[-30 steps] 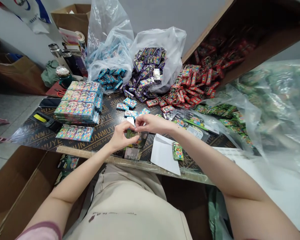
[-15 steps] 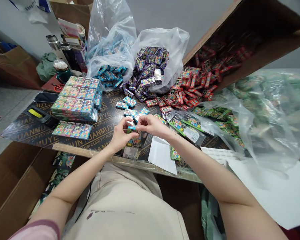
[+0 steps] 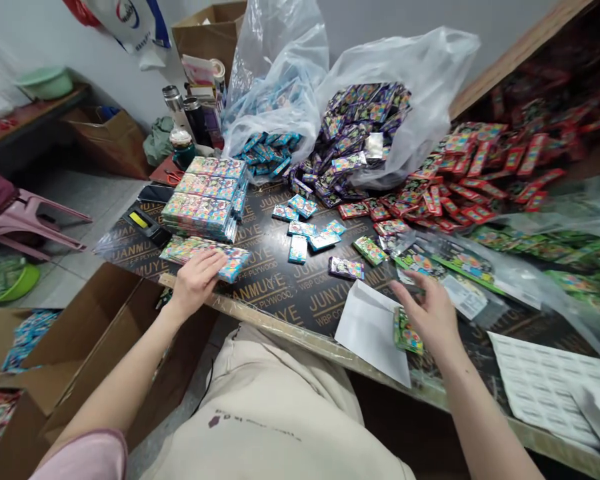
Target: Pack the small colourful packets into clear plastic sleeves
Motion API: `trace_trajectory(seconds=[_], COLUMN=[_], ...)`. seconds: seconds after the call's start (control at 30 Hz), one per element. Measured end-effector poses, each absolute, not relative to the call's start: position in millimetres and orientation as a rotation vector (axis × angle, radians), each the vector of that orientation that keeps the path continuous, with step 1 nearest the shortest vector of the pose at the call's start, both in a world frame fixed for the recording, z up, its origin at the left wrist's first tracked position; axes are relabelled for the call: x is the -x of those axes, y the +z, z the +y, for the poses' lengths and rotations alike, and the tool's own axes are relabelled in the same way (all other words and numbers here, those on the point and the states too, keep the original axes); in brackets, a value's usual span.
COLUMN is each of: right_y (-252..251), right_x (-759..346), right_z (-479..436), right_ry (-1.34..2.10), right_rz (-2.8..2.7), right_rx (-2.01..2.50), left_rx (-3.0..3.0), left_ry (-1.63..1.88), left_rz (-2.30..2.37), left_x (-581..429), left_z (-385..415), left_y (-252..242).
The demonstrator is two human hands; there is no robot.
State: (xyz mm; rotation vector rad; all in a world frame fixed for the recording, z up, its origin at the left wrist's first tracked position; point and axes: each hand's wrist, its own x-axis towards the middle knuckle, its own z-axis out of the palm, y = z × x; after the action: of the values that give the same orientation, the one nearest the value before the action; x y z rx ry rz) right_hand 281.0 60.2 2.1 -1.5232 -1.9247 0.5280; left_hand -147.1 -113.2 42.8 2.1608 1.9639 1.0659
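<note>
My left hand (image 3: 196,277) lies flat, fingers stretched out, on a long colourful pack (image 3: 215,253) at the near left of the dark plywood table (image 3: 280,287). Behind it stands a stack of the same packs (image 3: 207,197). My right hand (image 3: 430,313) hovers at the near right with fingers spread, touching a small green packet (image 3: 405,331) next to a white paper (image 3: 373,327). Loose small packets (image 3: 305,233) in blue, purple (image 3: 346,268) and green lie between my hands.
Plastic bags of blue packets (image 3: 270,113) and purple packets (image 3: 370,127) stand at the back. Red packets (image 3: 460,173) spill from a cardboard box at right. Green packets in plastic (image 3: 545,247) lie further right. Flasks (image 3: 190,120) stand back left. An open carton (image 3: 80,347) sits below left.
My hands were together at the middle, pinching a small packet. They have parted: the left went to the long pack at left, the right to the green packet at right. The view turned left.
</note>
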Motion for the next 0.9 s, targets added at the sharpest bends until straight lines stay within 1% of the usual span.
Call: trace_trajectory(seconds=[0.07,0.13,0.23,0.37,0.5,0.63,0.73,0.9], right_y=[-17.2,-31.3,-39.7,-36.2,-33.1,-33.4,-33.0,-29.6], right_x=[-301.4,-314.2,-324.9,-329.4,-323.9,-320.8,-322.4,-306.5], right_z=[48.9,35.5,16.0,-2.8,-11.7,-16.2,-14.8,-7.7], right_ry=[0.385,0.317,0.285,0.304,0.344,0.387,0.358,0.377], right_rz=[-1.973,-1.980,-1.937,-1.888,-1.842,-1.803,-1.746,-1.796], right_rx=[1.559,1.599,1.667,1.748,1.977,2.013,1.891,1.718], left_rx=[-2.138,-2.127,-2.149,-2.192,-2.225,-2.200,-2.192,-2.311], left_ry=[0.883,0.654,0.473,0.506,0.614,0.608,0.779,0.673], left_rz=[2.137,2.157,2.077,2.060,2.071,2.170,2.152,1.599], left_x=[175.9,196.6,216.2,235.7,235.9,200.3,151.2,45.1], left_z=[-114.9,-116.0,-119.5,-116.1,-102.2,-91.4,-76.0,-35.1], left_y=[17.0,-0.6,-5.5,-3.2,-8.6,1.2,7.2,-7.1])
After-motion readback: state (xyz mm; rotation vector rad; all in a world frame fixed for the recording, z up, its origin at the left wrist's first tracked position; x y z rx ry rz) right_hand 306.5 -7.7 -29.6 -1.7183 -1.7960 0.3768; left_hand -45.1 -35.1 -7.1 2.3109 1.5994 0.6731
